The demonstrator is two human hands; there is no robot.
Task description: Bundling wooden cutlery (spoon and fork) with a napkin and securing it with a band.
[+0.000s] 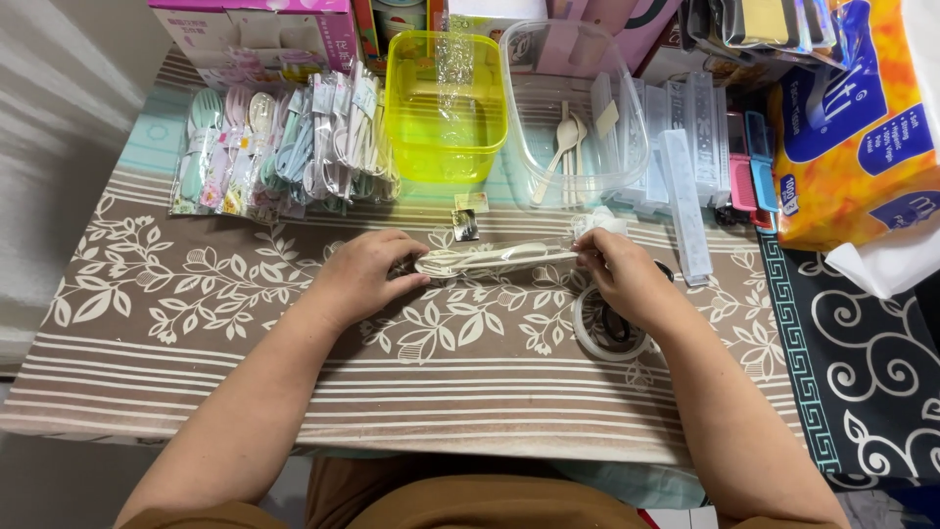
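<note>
Here, near the middle of the table (147, 333), the left hand (367, 274) pinches one end of a clear-wrapped cutlery set (490, 260), the right hand (627, 274) grips the other. A tape roll (585, 338) lies just under the right wrist.

A home packing table, not a shop counter: a leaf-patterned brown tablecloth (196, 294) covers it. Beyond the fingers lie bagged pastel plastic cutlery sets (284, 147), a yellow translucent plastic tub (446, 108) and stacked cardboard boxes (255, 29).
</note>
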